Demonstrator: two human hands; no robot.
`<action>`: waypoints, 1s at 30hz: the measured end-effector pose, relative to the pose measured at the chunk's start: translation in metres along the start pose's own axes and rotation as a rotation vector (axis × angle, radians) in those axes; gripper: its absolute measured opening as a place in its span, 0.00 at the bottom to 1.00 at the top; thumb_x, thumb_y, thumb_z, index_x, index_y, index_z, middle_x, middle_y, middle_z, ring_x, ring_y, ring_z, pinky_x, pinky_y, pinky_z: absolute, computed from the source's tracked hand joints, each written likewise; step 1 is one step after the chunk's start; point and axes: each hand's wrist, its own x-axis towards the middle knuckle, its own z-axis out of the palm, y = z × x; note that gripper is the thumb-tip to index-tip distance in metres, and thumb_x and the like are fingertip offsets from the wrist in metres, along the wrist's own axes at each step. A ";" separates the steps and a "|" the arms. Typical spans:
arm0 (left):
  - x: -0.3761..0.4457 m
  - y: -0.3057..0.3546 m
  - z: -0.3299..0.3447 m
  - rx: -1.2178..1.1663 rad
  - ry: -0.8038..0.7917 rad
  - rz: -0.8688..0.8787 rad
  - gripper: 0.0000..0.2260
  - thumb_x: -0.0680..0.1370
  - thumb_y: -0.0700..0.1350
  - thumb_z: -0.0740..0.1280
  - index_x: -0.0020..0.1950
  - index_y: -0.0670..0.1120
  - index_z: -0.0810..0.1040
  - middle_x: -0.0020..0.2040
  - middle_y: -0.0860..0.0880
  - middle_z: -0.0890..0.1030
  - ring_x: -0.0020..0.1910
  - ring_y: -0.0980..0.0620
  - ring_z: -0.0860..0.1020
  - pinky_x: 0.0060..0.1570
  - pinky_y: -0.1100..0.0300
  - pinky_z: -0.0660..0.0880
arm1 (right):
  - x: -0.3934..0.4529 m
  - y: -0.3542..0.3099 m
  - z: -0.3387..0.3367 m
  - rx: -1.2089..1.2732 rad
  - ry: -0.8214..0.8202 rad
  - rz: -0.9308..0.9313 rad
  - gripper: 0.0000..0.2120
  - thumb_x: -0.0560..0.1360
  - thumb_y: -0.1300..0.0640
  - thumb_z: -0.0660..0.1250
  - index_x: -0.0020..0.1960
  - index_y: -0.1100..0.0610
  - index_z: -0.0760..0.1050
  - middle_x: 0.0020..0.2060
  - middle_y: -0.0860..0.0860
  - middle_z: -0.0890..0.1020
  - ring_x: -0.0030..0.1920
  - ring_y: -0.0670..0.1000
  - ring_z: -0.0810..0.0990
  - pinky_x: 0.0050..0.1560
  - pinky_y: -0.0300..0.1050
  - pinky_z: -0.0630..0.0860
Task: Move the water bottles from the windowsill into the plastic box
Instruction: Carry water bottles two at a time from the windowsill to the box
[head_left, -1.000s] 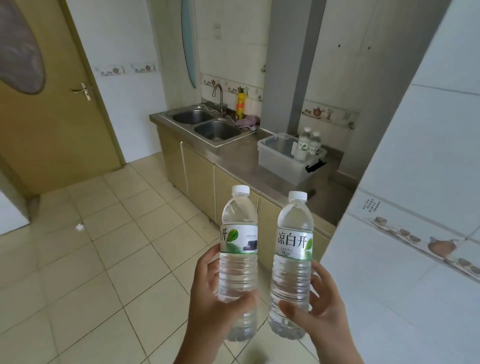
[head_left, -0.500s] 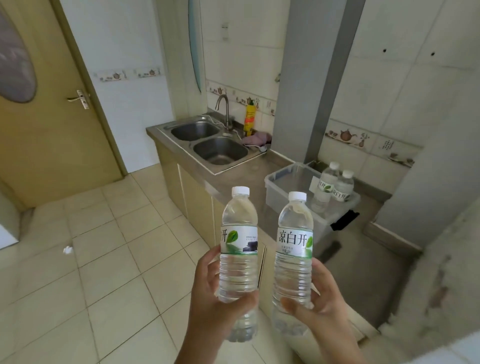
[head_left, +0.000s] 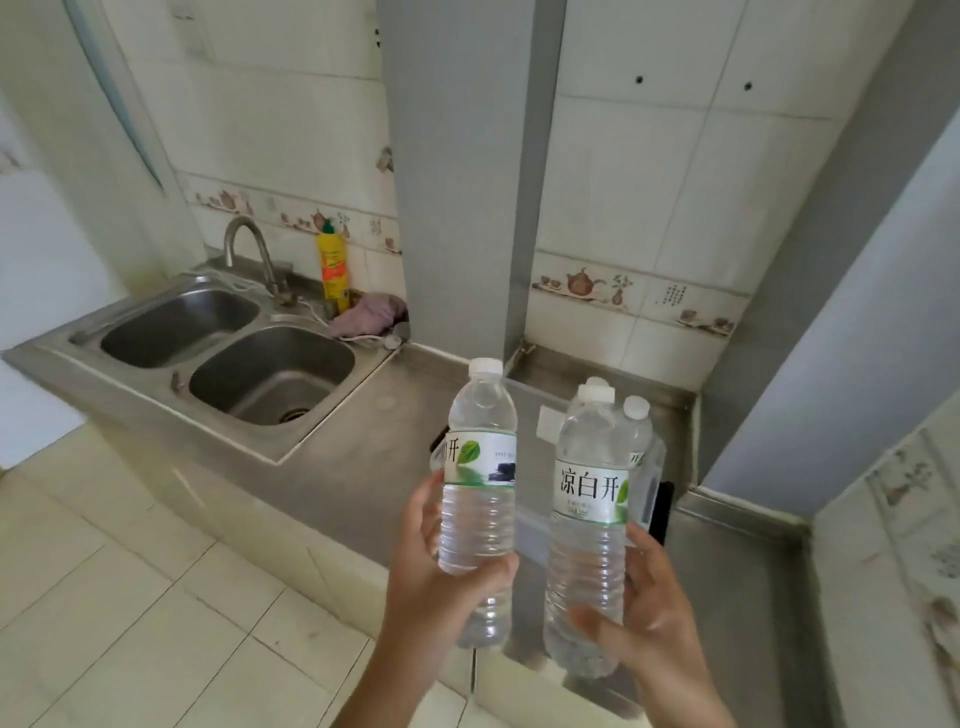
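My left hand (head_left: 441, 597) grips a clear water bottle (head_left: 480, 467) with a white cap and a green-leaf label, held upright. My right hand (head_left: 649, 618) grips a second, similar water bottle (head_left: 589, 509), also upright. Both are held in front of the clear plastic box (head_left: 655, 473) on the steel counter, which they largely hide. Behind the right-hand bottle, two bottles stand in the box; one bottle's cap and shoulder (head_left: 638, 421) show clearly.
A steel counter (head_left: 363, 457) runs left to a double sink (head_left: 270, 374) with a tap (head_left: 254, 260). A yellow detergent bottle (head_left: 333, 270) and a pink cloth (head_left: 369, 317) sit behind the sink. A grey pillar (head_left: 457, 182) rises behind the box. Tiled floor lies lower left.
The view has come much closer to the counter and turned right. The box and sink now look larger, and the two held bottles now overlap the box.
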 end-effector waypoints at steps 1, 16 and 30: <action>0.017 0.001 0.005 -0.003 -0.031 -0.011 0.39 0.57 0.36 0.77 0.63 0.61 0.72 0.50 0.50 0.84 0.46 0.49 0.84 0.39 0.61 0.80 | 0.010 -0.001 -0.002 0.005 0.033 -0.007 0.52 0.39 0.51 0.86 0.62 0.49 0.72 0.54 0.55 0.82 0.53 0.57 0.82 0.49 0.49 0.81; 0.189 -0.041 0.104 0.277 -0.227 -0.003 0.38 0.56 0.47 0.83 0.64 0.50 0.75 0.55 0.54 0.83 0.52 0.56 0.83 0.47 0.62 0.80 | 0.143 -0.003 -0.051 -0.127 0.369 0.059 0.35 0.61 0.80 0.72 0.56 0.49 0.70 0.49 0.44 0.81 0.42 0.39 0.83 0.34 0.31 0.77; 0.231 -0.103 0.118 0.393 -0.378 0.007 0.34 0.52 0.45 0.85 0.52 0.55 0.72 0.49 0.56 0.82 0.47 0.63 0.81 0.43 0.71 0.76 | 0.166 0.032 -0.047 -0.485 0.451 0.170 0.33 0.56 0.69 0.80 0.53 0.46 0.73 0.48 0.44 0.82 0.45 0.37 0.82 0.39 0.28 0.75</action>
